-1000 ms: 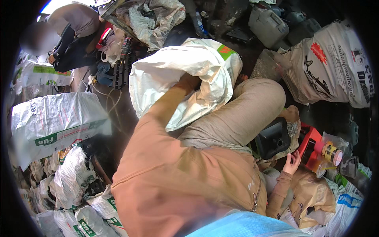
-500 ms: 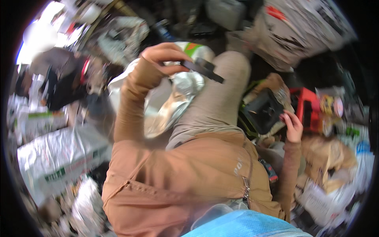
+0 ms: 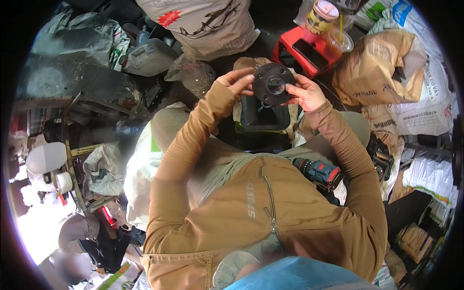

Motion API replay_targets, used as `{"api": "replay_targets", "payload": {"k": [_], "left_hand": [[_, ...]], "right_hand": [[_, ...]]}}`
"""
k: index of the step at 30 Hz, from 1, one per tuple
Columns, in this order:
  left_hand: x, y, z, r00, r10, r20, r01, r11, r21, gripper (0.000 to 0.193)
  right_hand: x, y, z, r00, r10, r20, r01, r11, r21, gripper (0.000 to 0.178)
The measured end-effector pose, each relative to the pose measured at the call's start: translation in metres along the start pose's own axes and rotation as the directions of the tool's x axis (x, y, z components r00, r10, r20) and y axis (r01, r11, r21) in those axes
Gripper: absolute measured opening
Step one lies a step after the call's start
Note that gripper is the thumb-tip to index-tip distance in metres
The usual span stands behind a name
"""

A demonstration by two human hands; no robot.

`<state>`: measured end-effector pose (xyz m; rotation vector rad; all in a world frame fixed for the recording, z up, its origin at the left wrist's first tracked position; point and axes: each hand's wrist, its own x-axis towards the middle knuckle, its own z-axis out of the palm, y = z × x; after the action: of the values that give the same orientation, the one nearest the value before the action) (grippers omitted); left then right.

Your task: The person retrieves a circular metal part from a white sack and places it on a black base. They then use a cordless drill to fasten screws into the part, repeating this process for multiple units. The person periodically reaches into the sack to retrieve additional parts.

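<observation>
A round black flange-like disc (image 3: 262,77), with small holes around its face and a larger opening in the middle, is raised in front of me. My right hand (image 3: 307,94) grips its right edge between thumb and fingers. At its left edge, my left hand (image 3: 236,82) has its fingers and thumb drawn together against the rim. Under the disc, between my legs, lies a black box-like part (image 3: 258,121) with a recessed face; the disc and my hands cover some of it. A blue and red cordless drill (image 3: 316,172) rests by my right thigh.
Ahead to the right stands a red plastic stand (image 3: 289,44) bearing a phone, a lidded cup (image 3: 321,19) and a clear cup. A brown paper sack (image 3: 372,67) is beside it. Farther off are a large printed sack (image 3: 208,29) and a grey jerrycan (image 3: 150,57).
My view has swung to the left. The disc was in my left hand alone; now both hands are at it. My right hand has come up from beside the black box-like part.
</observation>
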<state>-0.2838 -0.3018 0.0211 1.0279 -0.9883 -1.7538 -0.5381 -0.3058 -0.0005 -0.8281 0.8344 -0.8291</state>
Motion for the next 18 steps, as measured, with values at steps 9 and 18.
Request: {"api": "replay_targets", "payload": {"k": [9, 18], "left_hand": [[0.009, -0.079, -0.03, 0.832, -0.551, 0.063, 0.526, 0.819, 0.228, 0.035], [0.048, -0.119, -0.029, 0.878, -0.451, -0.16, 0.472, 0.871, 0.138, 0.029]], "right_hand": [[-0.01, 0.077, -0.022, 0.86, 0.494, -0.128, -0.507, 0.856, -0.102, 0.04], [0.035, 0.1, -0.046, 0.861, 0.409, -0.302, -0.465, 0.874, -0.143, 0.035]]}}
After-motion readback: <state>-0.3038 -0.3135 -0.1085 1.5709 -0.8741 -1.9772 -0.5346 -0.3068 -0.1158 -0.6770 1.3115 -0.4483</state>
